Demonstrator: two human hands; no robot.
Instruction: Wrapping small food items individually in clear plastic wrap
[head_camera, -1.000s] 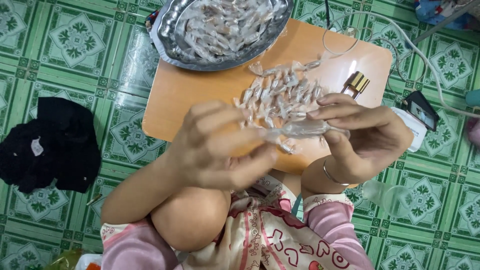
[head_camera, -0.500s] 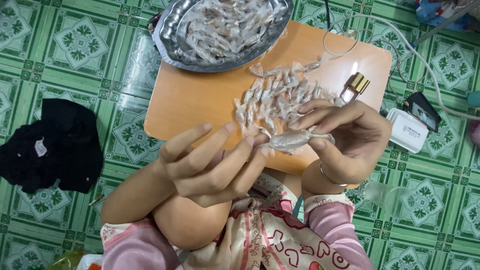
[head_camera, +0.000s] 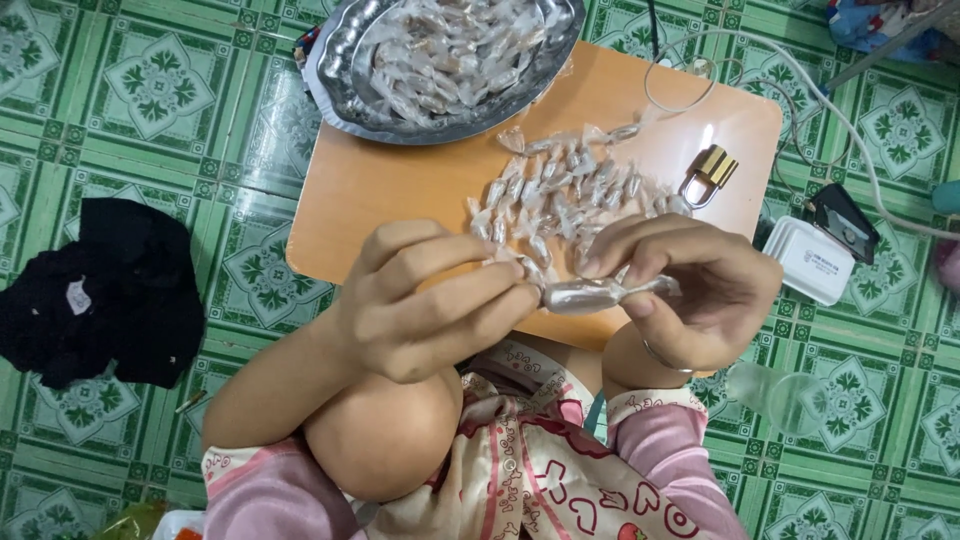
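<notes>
Small silvery wrapped candy (head_camera: 590, 294), crinkly clear twist ends, held level above the smooth orange worktop (head_camera: 400, 185), left hand (head_camera: 420, 300) grip pinching one end, right hand (head_camera: 690, 290) grip pinching the other, heap of wrapped candies (head_camera: 560, 195) behind, dented metal tray (head_camera: 340, 85) beyond

Clear-wrapped candies (head_camera: 560, 195) heaped mid-table; white labelled box (head_camera: 808, 260) at its right.

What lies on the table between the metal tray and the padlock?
In the head view, a spread of wrapped candies lies on the orange table between the tray and the padlock, along with some bare tabletop.
</notes>
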